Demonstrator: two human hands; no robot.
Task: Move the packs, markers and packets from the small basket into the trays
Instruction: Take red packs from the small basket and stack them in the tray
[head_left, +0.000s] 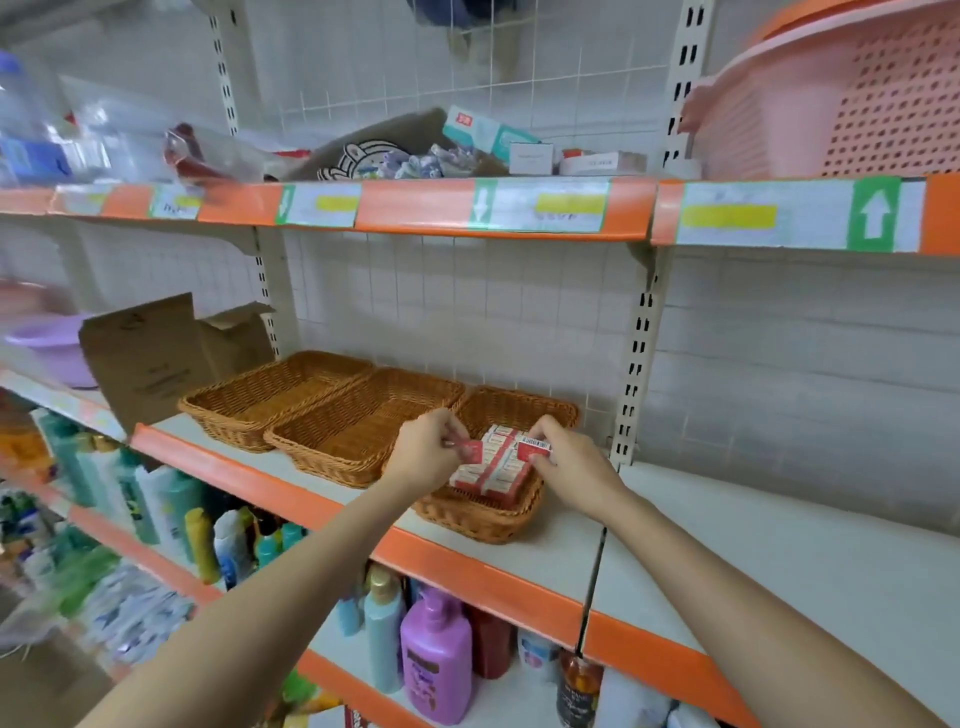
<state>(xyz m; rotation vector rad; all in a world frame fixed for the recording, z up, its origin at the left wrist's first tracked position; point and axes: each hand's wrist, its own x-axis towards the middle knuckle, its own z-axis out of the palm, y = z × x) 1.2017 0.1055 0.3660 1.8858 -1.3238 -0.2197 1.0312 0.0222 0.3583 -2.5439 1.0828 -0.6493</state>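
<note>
I see both forearms reaching up to the middle shelf (519, 566), its front edge faced in orange. My left hand (426, 452) has its fingers curled, pinching the left end of a small red-and-white pack (467, 449). My right hand (566, 462) has its fingers curled round another red-and-white pack (535, 448) that carries a barcode label on top. Directly beneath and between the fingertips lies a bundle of packs (491, 475), red with white panels, stacked flat in rows and resting inside the right wicker tray (478, 519). The fine print on them is too small to read. Just left of my left fingers sits the middle wicker tray (358, 421), and beyond it the left wicker tray (270, 387); both show only bare weave. Further left stands an open cardboard box (156, 358). Above the fingers runs the upper shelf (415, 208), with labels along its edge and a pink plastic basket (852, 98) at far right.
</note>
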